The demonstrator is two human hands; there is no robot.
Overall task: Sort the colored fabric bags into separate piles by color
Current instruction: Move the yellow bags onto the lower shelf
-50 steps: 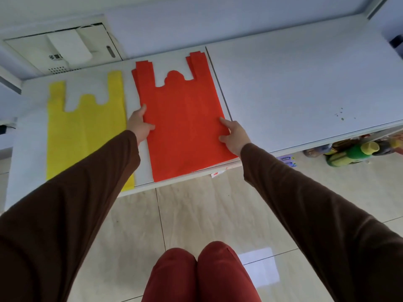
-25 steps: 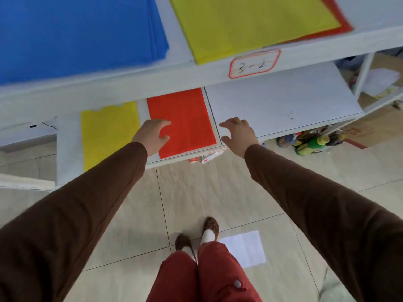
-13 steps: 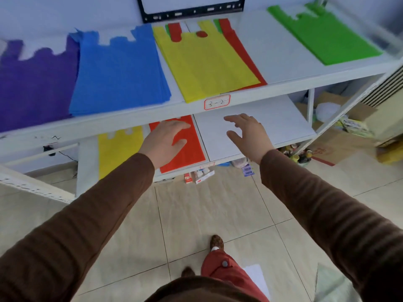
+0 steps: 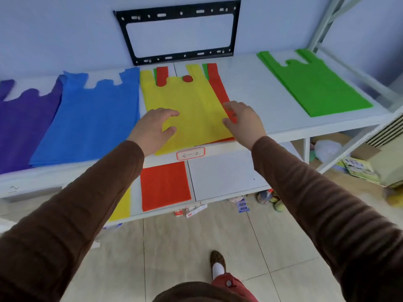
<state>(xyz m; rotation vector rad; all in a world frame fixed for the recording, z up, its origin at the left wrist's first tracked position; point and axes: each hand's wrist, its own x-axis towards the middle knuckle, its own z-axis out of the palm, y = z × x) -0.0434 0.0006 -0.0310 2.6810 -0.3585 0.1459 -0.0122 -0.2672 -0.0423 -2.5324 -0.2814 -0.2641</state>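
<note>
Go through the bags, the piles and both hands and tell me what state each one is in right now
Mixed pile: unsorted, yellow bag on top, red and green beneath.
Blue pile: flat, one color.
Purple pile: flat.
Green pile: flat, alone.
Lower-shelf red bag: lying flat.
Lower-shelf yellow bag: mostly hidden.
Left hand: open, over the yellow bag.
Right hand: fingers at the pile's right edge.

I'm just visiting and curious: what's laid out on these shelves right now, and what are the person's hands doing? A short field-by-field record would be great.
Upper shelf, left to right: purple bags; blue bags; mixed stack with a yellow bag on top and red and green underneath; green bags
Lower shelf: yellow bag; red bag
Left hand: open, over the mixed stack's left side
Right hand: at the stack's right edge, fingers loosely curled; grip unclear
Still unsorted: the mixed stack
</note>
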